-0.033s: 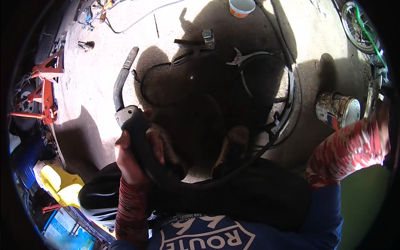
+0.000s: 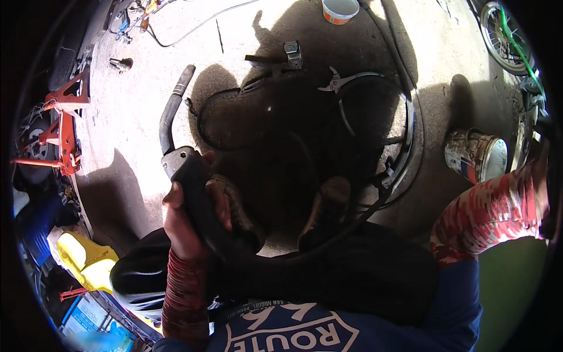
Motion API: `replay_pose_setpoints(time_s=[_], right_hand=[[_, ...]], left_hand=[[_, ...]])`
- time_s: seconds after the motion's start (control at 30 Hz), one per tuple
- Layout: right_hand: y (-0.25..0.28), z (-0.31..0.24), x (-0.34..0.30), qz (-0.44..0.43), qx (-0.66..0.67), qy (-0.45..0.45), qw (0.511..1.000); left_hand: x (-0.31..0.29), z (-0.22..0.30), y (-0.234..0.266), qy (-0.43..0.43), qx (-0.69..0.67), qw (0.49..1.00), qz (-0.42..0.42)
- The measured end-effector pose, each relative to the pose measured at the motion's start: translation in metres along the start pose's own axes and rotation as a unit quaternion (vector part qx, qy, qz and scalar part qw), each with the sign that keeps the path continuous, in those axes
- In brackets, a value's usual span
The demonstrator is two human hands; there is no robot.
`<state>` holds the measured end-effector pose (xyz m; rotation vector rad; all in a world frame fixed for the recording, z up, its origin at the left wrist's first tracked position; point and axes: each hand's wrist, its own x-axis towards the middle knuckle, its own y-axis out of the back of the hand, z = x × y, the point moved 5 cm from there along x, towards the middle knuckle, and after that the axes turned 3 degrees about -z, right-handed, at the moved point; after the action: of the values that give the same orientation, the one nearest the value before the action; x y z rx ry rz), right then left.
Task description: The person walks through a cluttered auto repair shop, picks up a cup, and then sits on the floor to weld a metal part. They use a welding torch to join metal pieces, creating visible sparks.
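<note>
My left hand [image 2: 182, 220] is closed around the black handle of a welding torch [image 2: 176, 146]. Its curved neck points up and away over the concrete floor. The torch's thick black cable [image 2: 404, 135] runs from the handle and loops across the floor ahead of me. My right arm, in a red patterned sleeve [image 2: 492, 214], stretches out to the right edge, where the hand is lost in the dark rim. My two shoes [image 2: 234, 205] stand in shadow just behind the torch.
Pliers [image 2: 337, 82] and a small metal clamp [image 2: 292, 54] lie on the floor by the cable. A dented metal can [image 2: 475, 155] stands at right, a white tub [image 2: 340, 9] at top, a wheel [image 2: 504, 35] top right. A red frame [image 2: 61, 132] and yellow container [image 2: 85, 258] are at left.
</note>
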<state>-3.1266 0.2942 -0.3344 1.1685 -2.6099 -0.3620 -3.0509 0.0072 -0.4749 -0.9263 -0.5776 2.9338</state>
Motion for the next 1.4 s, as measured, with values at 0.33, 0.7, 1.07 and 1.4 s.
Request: replay_pose_setpoints(time_s=[0.33,0.7,1.07,1.4], right_hand=[[0.063,0.059,-0.006,0.289,-0.078,-0.021,0.954],[-0.029,0.292,-0.028,0.264,-0.172,-0.35,0.882],[-0.042,0.31,-0.1,0.197,-0.256,-0.492,0.809],[-0.022,0.302,-0.239,0.372,-0.315,-0.638,0.596]], left_hand=[[0.021,-0.014,-0.039,-0.007,-0.207,0.966,-0.156],[0.021,-0.011,-0.03,0.099,0.078,0.992,-0.011],[-0.018,-0.017,-0.019,0.205,0.159,0.966,0.007],[0.011,0.017,-0.033,-0.007,0.064,0.994,0.085]])
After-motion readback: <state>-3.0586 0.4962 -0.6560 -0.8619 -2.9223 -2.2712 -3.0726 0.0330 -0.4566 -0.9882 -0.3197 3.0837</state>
